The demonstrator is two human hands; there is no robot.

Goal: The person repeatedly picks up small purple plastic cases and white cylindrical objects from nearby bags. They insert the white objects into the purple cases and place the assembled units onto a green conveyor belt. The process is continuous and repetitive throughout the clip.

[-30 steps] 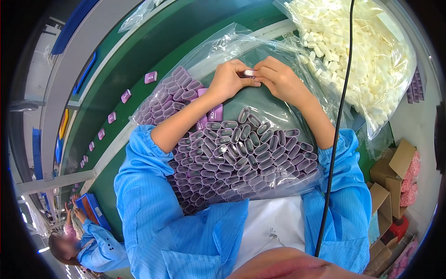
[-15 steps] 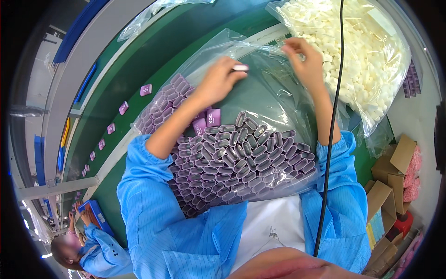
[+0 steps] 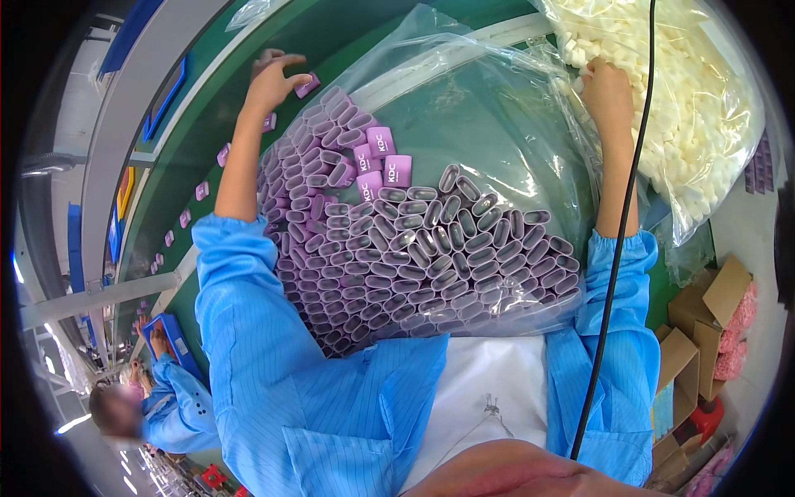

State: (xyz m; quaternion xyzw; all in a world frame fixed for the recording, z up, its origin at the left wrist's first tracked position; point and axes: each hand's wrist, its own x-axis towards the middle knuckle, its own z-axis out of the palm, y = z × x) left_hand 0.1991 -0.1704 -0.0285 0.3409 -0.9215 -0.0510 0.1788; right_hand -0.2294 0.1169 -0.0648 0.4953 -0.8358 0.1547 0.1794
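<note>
Out over the green belt at the far left, my left hand (image 3: 276,80) has its thumb and fingers apart. Right beside its fingertips lies a small purple case (image 3: 307,85). At the edge of the clear bag of white pieces, my right hand (image 3: 610,93) has its fingers curled in. Whatever its fingertips may hold is hidden. Between my arms, many oval purple shells (image 3: 414,269) stand packed together, open ends up, on clear plastic sheeting (image 3: 497,141). A few purple cases (image 3: 397,171) lie on their sides at the back of the pack.
Purple cases (image 3: 201,190) sit in a row along the belt (image 3: 186,157). The bag of white pieces (image 3: 704,99) fills the far right. A black cable (image 3: 625,215) hangs in front of my right arm. Cardboard boxes (image 3: 704,323) stand at the right; a co-worker (image 3: 178,406) sits lower left.
My left hand has moved from above the plastic sheeting out to the belt at the left, no longer gripping its small case. My right hand has shifted right to the white pieces, fingers curling.
</note>
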